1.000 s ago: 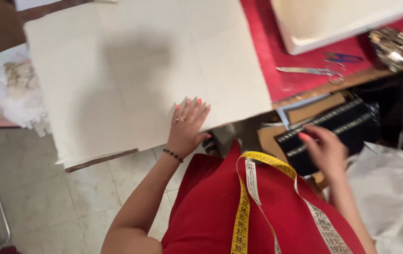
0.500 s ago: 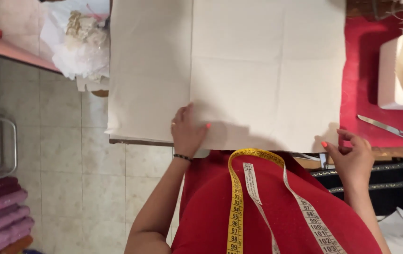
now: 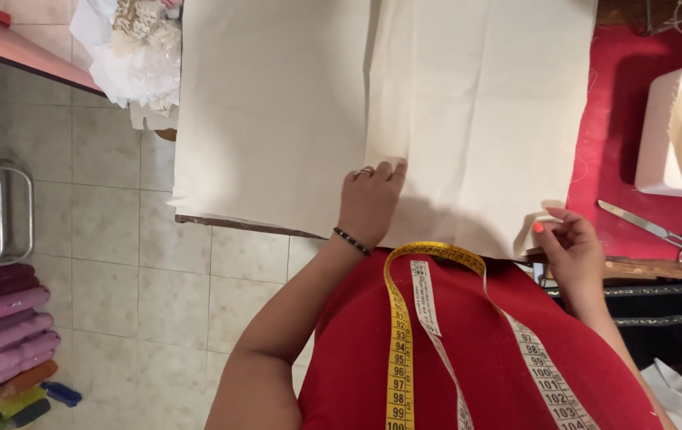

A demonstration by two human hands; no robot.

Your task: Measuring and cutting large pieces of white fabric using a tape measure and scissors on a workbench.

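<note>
cream cloth point(image 3: 476, 103) lies flat on the desk point(image 3: 636, 267), covering most of it from 9 to 1 o'clock, near edge hanging slightly over the front.

left hand point(image 3: 369, 199) rests on the cloth at its near edge, fingers curled, knuckles down at the line where one layer's edge runs up toward 12. grip loosely closed; it presses the cloth rather than holds anything.

right hand point(image 3: 568, 243) at 4 o'clock pinches the cloth's near right corner, thumb and fingers closed on a small turned-up flap.

judgement on doing it well: keep the left hand down as an anchor, draw the corner taut with the right, no jerking. match edges along that vertical line before smoothing. watch the overhang, it can drag the cloth off square.

scissors point(image 3: 660, 235) lie on the red cover at 3 o'clock, clear of both hands. tape measure point(image 3: 401, 334) hangs round the neck.

hard to tell:
- one folded piece or two overlapped, can't say
- far edge of the cloth cut off at top
- desk mostly hidden under cloth
- white object at 2 o'clock cropped, unclear what it is
</note>
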